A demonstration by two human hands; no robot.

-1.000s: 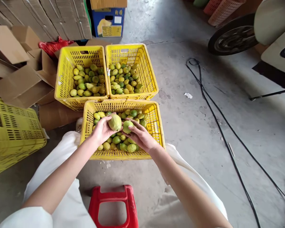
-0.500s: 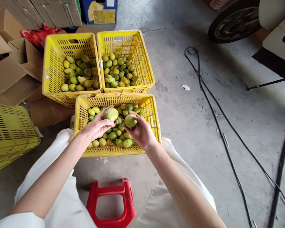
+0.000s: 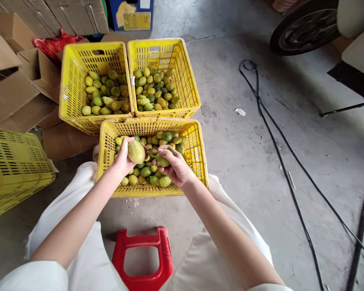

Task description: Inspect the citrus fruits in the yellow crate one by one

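My left hand (image 3: 125,157) is closed round a large pale yellow-green lemon (image 3: 136,152). A greener lemon (image 3: 164,158) sits in my right hand (image 3: 178,167), with the thumb and fingers wrapped about it and covering part of its surface. Both hands are side by side above the near yellow crate (image 3: 204,161), a small gap between them. Inside that crate lie many green and yellow lemons (image 3: 165,181), some hidden beneath my hands.
Behind stand two more yellow crates, the left one (image 3: 67,81) and the right one (image 3: 188,72), each part-filled with lemons. A red stool (image 3: 166,258) is between my legs. Flattened cardboard (image 3: 12,101) lies left; black cables (image 3: 279,149) cross the floor right, near a wheel (image 3: 306,28).
Both lemons have been turned in my hands: the left one now stands more upright and the right one shows its side. The whole view has shifted slightly.
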